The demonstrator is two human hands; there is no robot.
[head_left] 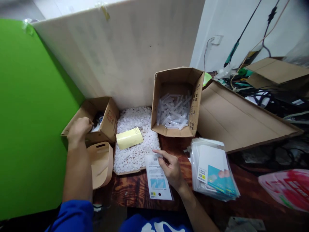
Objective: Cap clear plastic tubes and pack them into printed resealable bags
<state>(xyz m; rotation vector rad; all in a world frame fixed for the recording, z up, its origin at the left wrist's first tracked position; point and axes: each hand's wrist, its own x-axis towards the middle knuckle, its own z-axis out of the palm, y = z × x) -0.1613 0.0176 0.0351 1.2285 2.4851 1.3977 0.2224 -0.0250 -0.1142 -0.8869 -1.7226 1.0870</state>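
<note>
My left hand [80,129] is over the near side of a small cardboard box [113,117] at the left, with its fingers curled. What they hold, if anything, is hidden. White and dark items [98,121] lie in that box beside the fingers. My right hand [171,168] pinches the top of a clear plastic packet [158,180] with a printed card in it, blue pictures and a yellow mark near its lower end. The packet hangs over the table's front part, by the corner of a shallow tray of small white plastic pieces [130,159].
A yellow sticker sheet [129,138] lies on the white pieces. A beige bin [102,166] stands left of them. Behind, a cardboard box [177,131] holds clear tubes [173,109]. Stacked packets [213,169] lie at right. A green panel [31,122] borders the left.
</note>
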